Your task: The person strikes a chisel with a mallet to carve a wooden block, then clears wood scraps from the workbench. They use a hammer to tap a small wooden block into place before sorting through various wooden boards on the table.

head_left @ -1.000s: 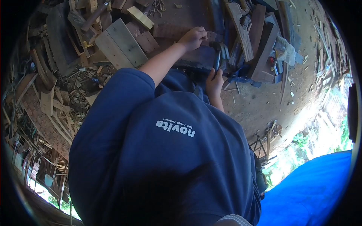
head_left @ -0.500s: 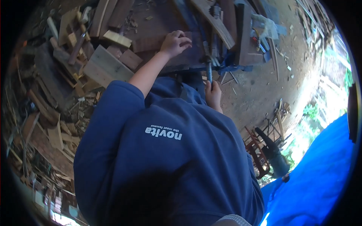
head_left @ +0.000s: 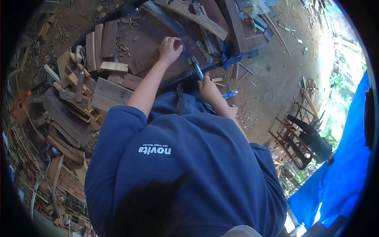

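Note:
My right hand (head_left: 209,87) is wrapped round the handle of a hammer (head_left: 198,71), its metal head pointing up and left over the edge of a dark, low work surface (head_left: 152,29). My left hand (head_left: 171,51) is over that surface, left of the hammer head, with fingers bent round toward the thumb. Anything between those fingertips is too small to make out. Just beyond it lies a long dark wooden piece (head_left: 164,17). A pale plank (head_left: 199,19) and a grey strip (head_left: 204,52) lie to the right of it.
Wood blocks and offcuts (head_left: 114,90) crowd the left side. A thick dark beam (head_left: 233,25) lies at right. A blue item (head_left: 230,94) is on the dirt floor (head_left: 272,75). Farther right, another person (head_left: 316,144) is beside a wooden chair frame (head_left: 290,142), near a blue tarp (head_left: 347,166).
The view has shifted. The hammer in my right hand has swung so its head tilts left, closer to my left hand. My left hand keeps its bent-finger pose.

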A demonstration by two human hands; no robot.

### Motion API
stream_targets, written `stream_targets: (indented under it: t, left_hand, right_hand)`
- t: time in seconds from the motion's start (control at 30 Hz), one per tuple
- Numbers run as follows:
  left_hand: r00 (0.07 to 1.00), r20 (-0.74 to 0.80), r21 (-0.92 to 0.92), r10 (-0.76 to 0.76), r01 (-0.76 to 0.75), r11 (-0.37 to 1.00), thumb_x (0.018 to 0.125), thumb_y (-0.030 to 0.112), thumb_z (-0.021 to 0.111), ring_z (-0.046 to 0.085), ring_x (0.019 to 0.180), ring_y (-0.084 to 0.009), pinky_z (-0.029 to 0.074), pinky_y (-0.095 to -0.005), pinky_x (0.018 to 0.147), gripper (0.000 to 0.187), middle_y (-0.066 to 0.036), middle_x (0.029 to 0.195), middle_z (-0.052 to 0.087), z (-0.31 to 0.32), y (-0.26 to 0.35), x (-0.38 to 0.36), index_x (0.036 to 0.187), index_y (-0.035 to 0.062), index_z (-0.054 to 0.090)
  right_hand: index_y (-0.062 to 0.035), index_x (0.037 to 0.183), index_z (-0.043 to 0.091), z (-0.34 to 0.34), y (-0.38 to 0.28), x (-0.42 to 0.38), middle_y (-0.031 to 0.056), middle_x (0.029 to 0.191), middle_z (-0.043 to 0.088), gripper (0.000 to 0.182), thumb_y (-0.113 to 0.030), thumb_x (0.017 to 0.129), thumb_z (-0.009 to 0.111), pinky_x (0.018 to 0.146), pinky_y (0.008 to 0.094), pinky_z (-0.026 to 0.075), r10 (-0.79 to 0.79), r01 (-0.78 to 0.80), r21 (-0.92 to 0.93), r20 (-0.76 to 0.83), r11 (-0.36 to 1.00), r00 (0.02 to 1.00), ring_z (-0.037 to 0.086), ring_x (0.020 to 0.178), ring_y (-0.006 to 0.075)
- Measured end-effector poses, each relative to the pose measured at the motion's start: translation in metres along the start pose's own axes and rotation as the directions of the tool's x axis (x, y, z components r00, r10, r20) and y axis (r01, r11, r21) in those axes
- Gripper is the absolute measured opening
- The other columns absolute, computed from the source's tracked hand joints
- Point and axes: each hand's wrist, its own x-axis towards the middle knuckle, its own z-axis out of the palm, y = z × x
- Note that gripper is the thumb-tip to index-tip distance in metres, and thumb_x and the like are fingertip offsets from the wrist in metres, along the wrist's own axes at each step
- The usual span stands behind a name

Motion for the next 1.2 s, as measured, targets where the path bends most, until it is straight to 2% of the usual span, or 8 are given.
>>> stream_targets:
  t: [0.27, 0.43, 0.6, 0.83, 0.9, 1.0, 1.07, 1.2]
  left_hand:
    - [0.989, 0.078, 0.052, -0.124, 0.120, 0.991, 0.081, 0.034, 0.068, 0.050, 0.114, -0.0304, 0.039, -0.0482, 0.097, 0.031, -0.007, 0.115, 0.054, -0.001, 0.007, 0.000, 0.108, 0.0189, 0.063]
    - [0.994, 0.081, 0.081, -0.069, 0.063, 0.995, 0.083, 0.039, 0.067, 0.048, 0.116, -0.0319, 0.037, -0.0492, 0.098, 0.036, -0.008, 0.119, 0.052, 0.000, 0.005, -0.001, 0.112, 0.0189, 0.061]
    - [0.989, 0.112, 0.196, -0.093, 0.070, 0.978, 0.084, 0.042, 0.067, 0.046, 0.117, -0.0342, 0.036, -0.0491, 0.099, 0.042, -0.009, 0.122, 0.051, -0.004, 0.008, -0.001, 0.117, 0.0191, 0.057]
    - [0.982, 0.184, 0.112, -0.052, 0.031, 0.993, 0.083, 0.042, 0.067, 0.046, 0.117, -0.0344, 0.036, -0.0476, 0.099, 0.041, -0.008, 0.123, 0.051, -0.006, 0.003, 0.002, 0.116, 0.0191, 0.058]
    - [0.982, 0.182, 0.115, -0.043, 0.022, 0.993, 0.084, 0.041, 0.067, 0.047, 0.116, -0.0342, 0.036, -0.0471, 0.099, 0.039, -0.008, 0.122, 0.052, -0.006, 0.001, 0.002, 0.115, 0.0188, 0.059]
    - [0.993, 0.122, 0.062, -0.013, 0.005, 0.998, 0.084, 0.037, 0.067, 0.050, 0.111, -0.0336, 0.039, -0.0436, 0.097, 0.035, -0.010, 0.112, 0.057, -0.004, 0.003, 0.009, 0.111, 0.0157, 0.061]
    - [0.967, 0.087, -0.006, -0.241, 0.243, 0.970, 0.085, 0.034, 0.067, 0.059, 0.091, -0.0303, 0.047, -0.0390, 0.084, 0.037, -0.014, 0.097, 0.061, -0.001, 0.013, 0.021, 0.108, 0.0059, 0.062]
    - [0.996, -0.076, 0.087, -0.035, 0.042, 0.995, 0.086, 0.036, 0.067, 0.061, 0.091, -0.0298, 0.049, -0.0383, 0.082, 0.045, -0.018, 0.099, 0.063, 0.023, 0.029, 0.069, 0.109, -0.0017, 0.060]
  right_hand:
    - [0.0050, 0.106, 0.051, -0.033, -0.006, 0.021, 0.0342, 0.097, 0.063, 0.036, -0.030, 0.096, 0.050, 0.084, 0.0545, 0.047, 0.035, -0.030, -0.056, 0.098, 0.998, 0.995, 0.060, 0.095, 0.0508]
    - [0.0039, 0.109, 0.052, -0.041, -0.002, 0.030, 0.0337, 0.103, 0.062, 0.039, -0.033, 0.096, 0.049, 0.089, 0.0537, 0.046, 0.097, -0.085, -0.072, 0.187, 0.994, 0.978, 0.059, 0.101, 0.0500]
    - [0.0037, 0.108, 0.053, -0.043, -0.003, 0.031, 0.0329, 0.102, 0.063, 0.039, -0.033, 0.096, 0.049, 0.088, 0.0536, 0.046, 0.072, -0.055, -0.094, 0.182, 0.994, 0.981, 0.059, 0.101, 0.0493]
    - [0.0040, 0.105, 0.053, -0.073, -0.019, 0.018, 0.0321, 0.098, 0.064, 0.038, -0.033, 0.096, 0.049, 0.083, 0.0528, 0.048, 0.156, -0.167, 0.021, 0.256, 0.986, 0.954, 0.062, 0.096, 0.0476]
    - [0.0039, 0.103, 0.053, -0.059, 0.006, 0.027, 0.0319, 0.097, 0.063, 0.037, -0.032, 0.096, 0.050, 0.082, 0.0523, 0.048, 0.081, -0.094, 0.052, 0.211, 0.994, 0.974, 0.061, 0.094, 0.0483]
    - [0.0040, 0.103, 0.052, -0.053, 0.016, 0.030, 0.0322, 0.097, 0.063, 0.036, -0.031, 0.096, 0.051, 0.082, 0.0522, 0.048, 0.013, -0.023, 0.050, 0.191, 0.998, 0.982, 0.061, 0.095, 0.0488]
    - [0.0035, 0.103, 0.051, -0.048, 0.020, 0.031, 0.0326, 0.097, 0.063, 0.034, -0.030, 0.096, 0.051, 0.082, 0.0524, 0.048, -0.058, 0.058, 0.002, 0.143, 0.998, 0.988, 0.060, 0.095, 0.0490]
    - [0.0009, 0.111, 0.052, -0.048, 0.017, 0.028, 0.0318, 0.098, 0.063, 0.035, -0.031, 0.096, 0.051, 0.086, 0.0530, 0.046, -0.003, -0.004, 0.040, 0.167, 0.999, 0.986, 0.059, 0.100, 0.0491]
